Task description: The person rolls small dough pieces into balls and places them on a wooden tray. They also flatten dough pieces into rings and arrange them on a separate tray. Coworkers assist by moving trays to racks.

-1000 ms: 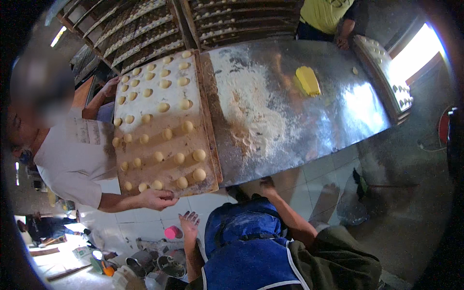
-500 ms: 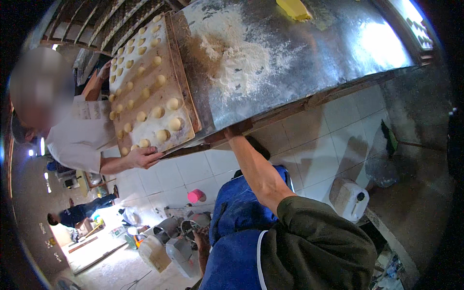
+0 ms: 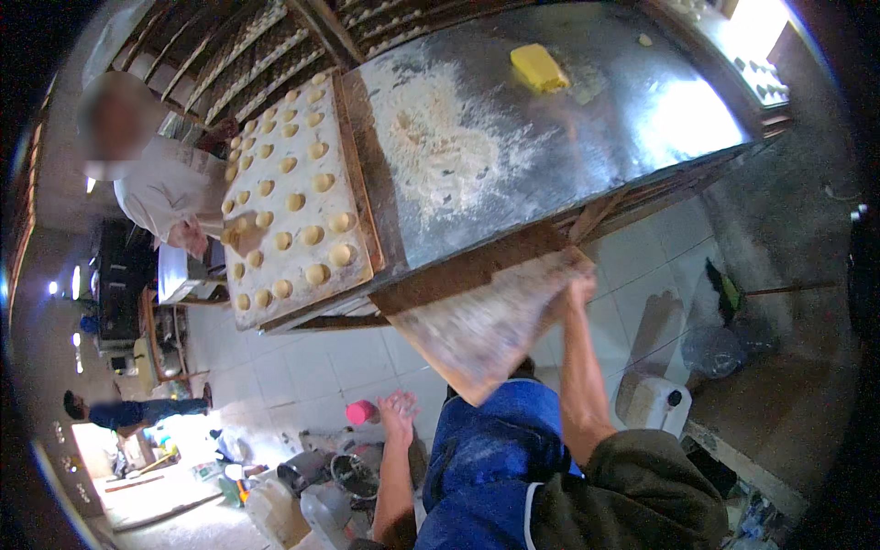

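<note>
My right hand (image 3: 577, 286) grips the edge of a flat wooden board (image 3: 477, 316) dusted with flour. The board slants out from under the table's near edge, smeared by motion, and its far side is hidden beneath the tabletop. Below and to the left, my left hand (image 3: 397, 417) is apart from the board, fingers spread and holding nothing. On the table's left end lies another floured board (image 3: 302, 225) bearing rows of round dough balls (image 3: 294, 202).
The metal tabletop (image 3: 596, 147) carries scattered flour (image 3: 440, 151) and a yellow block (image 3: 539, 69). A person (image 3: 156, 174) stands at the left. Racks of trays (image 3: 266, 55) rise behind. A pink cup (image 3: 360, 412), buckets and a white jerrycan (image 3: 655, 405) are on the floor.
My right hand has come out from under the table with the wooden board. My left hand has risen into view. The other person's hand has left the dough board, which now rests on the table.
</note>
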### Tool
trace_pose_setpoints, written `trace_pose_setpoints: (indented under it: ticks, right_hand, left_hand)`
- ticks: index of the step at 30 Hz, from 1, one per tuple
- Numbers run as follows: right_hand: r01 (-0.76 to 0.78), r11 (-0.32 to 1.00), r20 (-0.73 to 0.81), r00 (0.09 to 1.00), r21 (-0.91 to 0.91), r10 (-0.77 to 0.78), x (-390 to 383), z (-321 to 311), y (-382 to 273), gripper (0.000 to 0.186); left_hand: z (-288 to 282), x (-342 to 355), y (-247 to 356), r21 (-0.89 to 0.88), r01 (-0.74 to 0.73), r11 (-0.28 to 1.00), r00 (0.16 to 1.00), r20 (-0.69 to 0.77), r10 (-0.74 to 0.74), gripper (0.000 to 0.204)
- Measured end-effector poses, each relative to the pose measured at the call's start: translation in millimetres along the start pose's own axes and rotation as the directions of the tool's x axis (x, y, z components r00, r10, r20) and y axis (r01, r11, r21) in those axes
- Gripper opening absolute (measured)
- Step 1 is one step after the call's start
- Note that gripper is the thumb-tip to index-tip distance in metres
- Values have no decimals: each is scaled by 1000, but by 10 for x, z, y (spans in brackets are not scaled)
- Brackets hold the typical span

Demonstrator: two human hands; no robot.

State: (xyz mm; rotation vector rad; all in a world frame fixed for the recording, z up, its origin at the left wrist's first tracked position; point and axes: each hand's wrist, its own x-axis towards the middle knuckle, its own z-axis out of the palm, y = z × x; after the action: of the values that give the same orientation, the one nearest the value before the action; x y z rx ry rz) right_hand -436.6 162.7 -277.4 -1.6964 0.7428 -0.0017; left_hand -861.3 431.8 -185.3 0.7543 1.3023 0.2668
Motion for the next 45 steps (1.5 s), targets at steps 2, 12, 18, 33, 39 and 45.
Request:
trace_pose_setpoints:
  ticks: [2, 12, 18, 33, 39, 45]
  right_hand:
    - [66, 988, 43, 997, -139, -60, 614, -787, -81, 38]
    - [174, 934, 173, 977, -313, -124, 1508, -4365, -284, 53]
    - [126, 977, -59, 989, -169, -138, 853, -4998, -705, 54]
    - [7, 809, 581, 692, 588, -428, -2059, -499, -2728, 70]
    - [-312, 797, 737, 636, 517, -230, -2962, 858, -2208, 63]
    - [-264, 884, 648, 760, 385, -55, -3212, 1425, -1789, 68]
  left_hand:
    - [599, 281, 119, -319, 124, 939, 988, 132, -86, 71]
    - [1007, -1341, -177, -46, 783, 620, 479, 680, -555, 85]
    - [1222, -2169, 777, 743, -148, 653, 185, 670, -719, 59]
    - [1800, -11, 4275, 264, -813, 518, 518, -77, 852, 33]
    - [1028, 1864, 5887, 613, -644, 457, 557, -32, 830, 31]
    - [901, 2679, 6334, 823, -510, 252, 639, 166, 751, 34]
